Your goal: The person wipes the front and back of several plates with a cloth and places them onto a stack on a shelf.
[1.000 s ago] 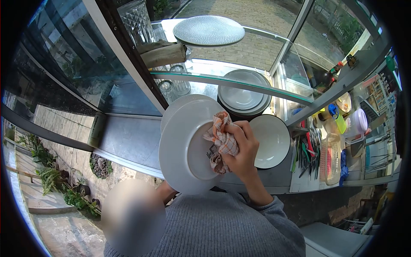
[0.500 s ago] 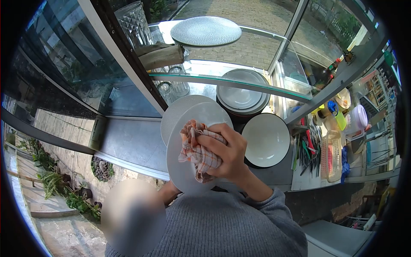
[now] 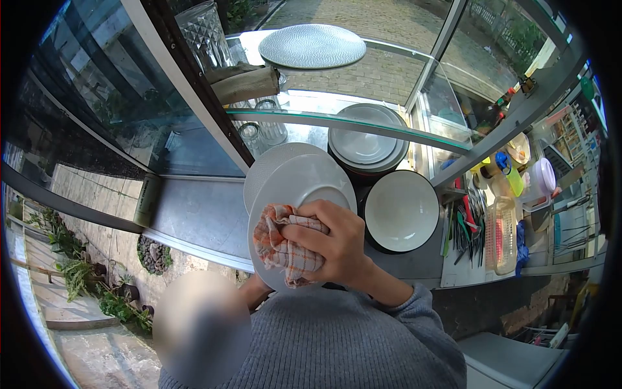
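Glass-walled kitchen corner: a plate being wiped above a steel counter.

Plate (image 3: pixel 304 194) is held tilted over the counter's (image 3: pixel 194 214) near edge, its face turned up toward the right hand (image 3: pixel 334 243), whose fingers are closed on a bunched checked cloth (image 3: pixel 282 246) pressed to the plate's lower face. Left hand is hidden below the plate; its grip cannot be told, though it probably props the rim. A second plate (image 3: pixel 265 165) lies just behind; a bowl (image 3: pixel 402 211) sits beside, to the right. Stacked plates (image 3: pixel 366 142) and glasses (image 3: pixel 262 129) stand toward the counter's far edge under a glass shelf (image 3: pixel 363 123). Utensils (image 3: pixel 463 223) lie at the right end.
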A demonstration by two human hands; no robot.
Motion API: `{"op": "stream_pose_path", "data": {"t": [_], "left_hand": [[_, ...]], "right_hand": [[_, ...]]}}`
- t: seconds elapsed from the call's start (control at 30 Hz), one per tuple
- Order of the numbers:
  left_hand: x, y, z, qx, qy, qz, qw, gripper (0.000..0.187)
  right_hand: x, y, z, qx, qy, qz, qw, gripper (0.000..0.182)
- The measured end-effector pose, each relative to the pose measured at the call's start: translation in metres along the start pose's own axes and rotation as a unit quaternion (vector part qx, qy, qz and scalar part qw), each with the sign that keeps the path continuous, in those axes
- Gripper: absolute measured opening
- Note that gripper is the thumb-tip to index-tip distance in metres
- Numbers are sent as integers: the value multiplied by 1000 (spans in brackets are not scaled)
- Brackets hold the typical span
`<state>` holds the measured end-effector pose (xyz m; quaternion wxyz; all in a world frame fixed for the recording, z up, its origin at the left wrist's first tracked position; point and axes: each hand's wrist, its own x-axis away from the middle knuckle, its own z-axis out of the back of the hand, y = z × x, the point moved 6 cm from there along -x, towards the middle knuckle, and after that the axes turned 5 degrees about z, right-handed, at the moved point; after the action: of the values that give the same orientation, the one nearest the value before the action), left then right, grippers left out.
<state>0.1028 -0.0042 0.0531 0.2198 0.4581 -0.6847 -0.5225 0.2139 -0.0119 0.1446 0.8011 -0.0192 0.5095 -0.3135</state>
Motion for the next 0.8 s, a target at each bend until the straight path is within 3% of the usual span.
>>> {"op": "stream_pose_path", "data": {"t": [0.13, 0.8], "left_hand": [[-2, 0, -5, 86, 44, 39, 995, 46], [-30, -13, 8, -209, 51, 23, 976, 47]], "right_hand": [[-6, 19, 6, 0, 21, -41, 999, 43], [41, 86, 11, 8, 39, -243, 969, 32]]}}
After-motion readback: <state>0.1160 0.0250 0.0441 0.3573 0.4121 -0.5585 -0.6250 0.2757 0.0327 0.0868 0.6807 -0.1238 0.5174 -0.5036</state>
